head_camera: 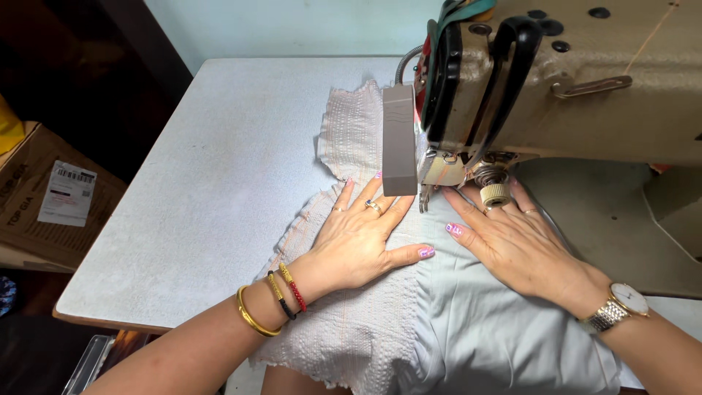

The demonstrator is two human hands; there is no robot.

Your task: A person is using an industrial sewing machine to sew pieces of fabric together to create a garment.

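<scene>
Cardboard box (29, 197): sitting at the far left edge, below the table level, brown and partly cut off by the frame.
Label (67, 192): lying on the box top as a white rectangular sticker with dark bars and small print, tilted a little.
Table (219, 183): stretching pale grey and speckled from the near left to the far wall, bearing the cloth and the machine.
Smocked fabric (351, 132): lying cream and puckered with faint orange stitch lines, running from the near edge up under the machine head and out on its far side.
Left hand (358, 238): lying flat, palm down, on the smocked fabric just left of the needle area; fingers spreading apart and pointing far, thumb stretching right; rings on two fingers, bangles and corded bracelets at the wrist.
Presser housing (399, 139): standing as a grey-brown block right over the left fingertips, hiding the needle from view.
Pale grey fabric (475, 329): lying smooth to the right of the smocked piece, meeting it along a line between the two hands.
Right hand (515, 245): pressing flat on the pale grey fabric, fingers slightly apart and reaching toward the presser foot, thumb pointing left toward the other thumb; a ring on one finger, a metal watch at the wrist.
Sewing machine (585, 80): filling the far right, beige and industrial, its knurled knob (496, 194) hanging just over the right fingers.
</scene>
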